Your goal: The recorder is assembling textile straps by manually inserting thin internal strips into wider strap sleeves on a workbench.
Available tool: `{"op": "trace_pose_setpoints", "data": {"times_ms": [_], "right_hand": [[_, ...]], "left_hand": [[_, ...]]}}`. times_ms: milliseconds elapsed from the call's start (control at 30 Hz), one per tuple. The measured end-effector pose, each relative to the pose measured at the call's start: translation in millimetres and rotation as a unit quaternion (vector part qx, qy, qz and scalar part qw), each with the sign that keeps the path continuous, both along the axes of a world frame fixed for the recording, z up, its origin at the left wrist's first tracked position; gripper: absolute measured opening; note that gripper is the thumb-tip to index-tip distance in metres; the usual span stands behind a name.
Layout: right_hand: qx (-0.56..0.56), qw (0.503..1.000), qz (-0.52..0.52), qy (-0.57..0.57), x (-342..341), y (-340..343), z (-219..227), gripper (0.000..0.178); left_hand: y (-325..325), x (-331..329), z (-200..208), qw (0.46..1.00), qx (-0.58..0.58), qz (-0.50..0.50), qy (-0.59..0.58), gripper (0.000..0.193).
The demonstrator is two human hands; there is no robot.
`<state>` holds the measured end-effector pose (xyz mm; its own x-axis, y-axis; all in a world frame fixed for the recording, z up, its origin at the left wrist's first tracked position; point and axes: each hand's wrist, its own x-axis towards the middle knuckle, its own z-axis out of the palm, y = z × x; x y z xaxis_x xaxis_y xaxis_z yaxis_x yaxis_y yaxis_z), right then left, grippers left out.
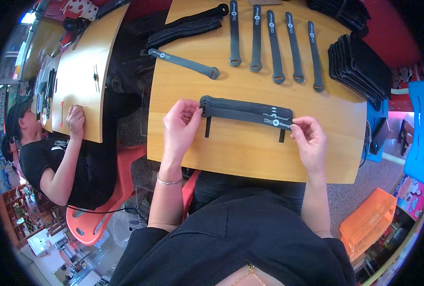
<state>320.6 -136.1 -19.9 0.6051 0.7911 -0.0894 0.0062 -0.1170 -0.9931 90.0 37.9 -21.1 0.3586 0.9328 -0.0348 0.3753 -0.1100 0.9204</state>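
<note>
A stack of dark grey hook-and-loop straps, several deep and slightly fanned, lies crosswise before me over the tabletop. At its left end, where the loops are, my left hand pinches it between thumb and fingers. The fingers of my right hand are closed on the strap's opposite, rounded end. Two short black strips, a left one and a right one, show on the wood from beneath the stack's lower edge. Beyond it, several single straps lie apart in a row, ring ends toward me.
Another single strap lies slanted at the far left, below a black strap bundle. Dark piles stand along the table's right side. To my left a co-worker sits at another table. An orange crate is on the right.
</note>
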Motion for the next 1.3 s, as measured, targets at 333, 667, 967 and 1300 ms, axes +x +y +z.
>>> {"op": "trace_pose_setpoints", "data": {"times_ms": [333, 667, 967, 1300], "right_hand": [[0.003, 1.0, -0.011, -0.023, -0.6, 2.2, -1.7, 0.009], [0.003, 1.0, -0.013, -0.021, -0.8, 4.6, -2.5, 0.009], [-0.005, 1.0, -0.011, -0.021, -0.3, 4.9, -4.3, 0.009], [-0.011, 0.999, -0.017, -0.035, -1.6, 7.8, -4.1, 0.009]], "left_hand": [[-0.5, 0.0, -6.5, 1.0, 0.018, 0.013, 0.021, 0.011], [1.4, -0.4, -6.8, 0.999, 0.016, 0.016, 0.023, 0.01], [2.5, 1.0, -3.4, 0.999, 0.018, 0.011, 0.038, 0.008], [3.5, 1.4, -2.8, 0.999, 0.013, 0.008, 0.043, 0.007]]}}
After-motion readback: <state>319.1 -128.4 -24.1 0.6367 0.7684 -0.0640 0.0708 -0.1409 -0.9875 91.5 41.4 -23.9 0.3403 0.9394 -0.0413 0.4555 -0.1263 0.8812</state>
